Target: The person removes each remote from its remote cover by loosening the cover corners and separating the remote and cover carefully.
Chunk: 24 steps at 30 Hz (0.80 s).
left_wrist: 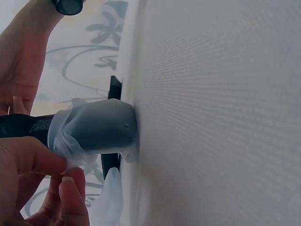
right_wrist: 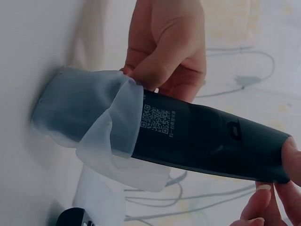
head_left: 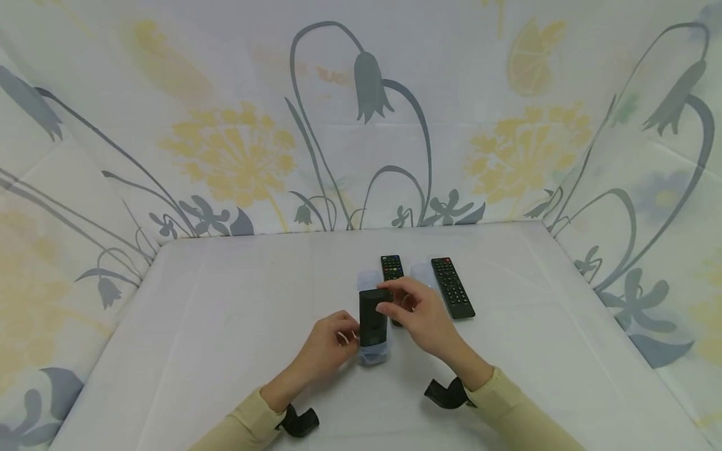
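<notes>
free: table left (head_left: 225, 326) | blocked: two remotes (head_left: 452, 287), clear sleeves (head_left: 422, 272) behind hands

The held remote (head_left: 373, 321) stands on end on the table (head_left: 225, 326) in a sleeve (head_left: 373, 354), a second remote (head_left: 391, 268) just behind it, a third (head_left: 452, 287) behind and right.

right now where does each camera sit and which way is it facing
Head: above the table, looking forward and down; shows both forearms, left hand, right hand.
Left wrist: low by the tabletop, facing the sleeved end of the remote; left fingers show.
Right wrist: close on the remote's back with its QR code; right fingertips show.
All share the remote in its clear sleeve.
</notes>
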Each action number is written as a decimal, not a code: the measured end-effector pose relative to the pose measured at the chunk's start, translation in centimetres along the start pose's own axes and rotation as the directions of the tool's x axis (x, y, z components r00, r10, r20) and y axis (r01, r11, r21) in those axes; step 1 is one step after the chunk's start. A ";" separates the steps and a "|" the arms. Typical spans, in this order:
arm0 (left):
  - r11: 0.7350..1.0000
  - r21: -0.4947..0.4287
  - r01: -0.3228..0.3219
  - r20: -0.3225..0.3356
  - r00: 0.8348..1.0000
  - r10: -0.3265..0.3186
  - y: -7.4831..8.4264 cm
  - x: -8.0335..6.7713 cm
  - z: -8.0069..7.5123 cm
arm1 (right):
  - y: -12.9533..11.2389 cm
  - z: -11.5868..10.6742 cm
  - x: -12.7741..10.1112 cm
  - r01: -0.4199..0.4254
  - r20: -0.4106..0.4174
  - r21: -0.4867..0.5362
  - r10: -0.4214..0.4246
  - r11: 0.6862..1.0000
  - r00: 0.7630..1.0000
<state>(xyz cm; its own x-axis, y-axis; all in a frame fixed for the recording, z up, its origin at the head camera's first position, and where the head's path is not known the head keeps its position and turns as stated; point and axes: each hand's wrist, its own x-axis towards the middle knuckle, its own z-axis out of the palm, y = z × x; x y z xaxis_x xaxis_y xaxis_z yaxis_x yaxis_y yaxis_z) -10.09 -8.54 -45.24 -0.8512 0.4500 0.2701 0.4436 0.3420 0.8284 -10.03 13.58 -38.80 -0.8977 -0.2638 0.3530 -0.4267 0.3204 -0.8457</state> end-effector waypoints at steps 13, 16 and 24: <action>0.994 -0.106 0.028 0.034 0.999 -0.025 0.2 0.2 -0.6 | -0.1 -0.8 0.0 -0.001 -0.019 0.091 0.003 0.996 1.000; 0.993 -0.119 0.025 0.041 0.999 -0.021 0.2 0.3 -0.8 | 0.0 -0.9 0.0 -0.007 -0.015 0.116 0.009 0.993 1.000; 0.989 -0.142 0.033 0.034 0.999 -0.028 0.8 0.2 -1.7 | 0.0 -1.2 0.0 -0.034 0.005 0.186 0.034 0.982 0.999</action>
<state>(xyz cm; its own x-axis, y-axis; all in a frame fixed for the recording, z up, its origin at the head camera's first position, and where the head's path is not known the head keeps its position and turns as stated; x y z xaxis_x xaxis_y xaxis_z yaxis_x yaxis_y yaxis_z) -10.43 -9.55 -43.74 -0.8535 0.4678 0.2296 0.3709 0.2358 0.8983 -10.14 14.63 -38.30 -0.9111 -0.2575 0.3218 -0.3677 0.1550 -0.9169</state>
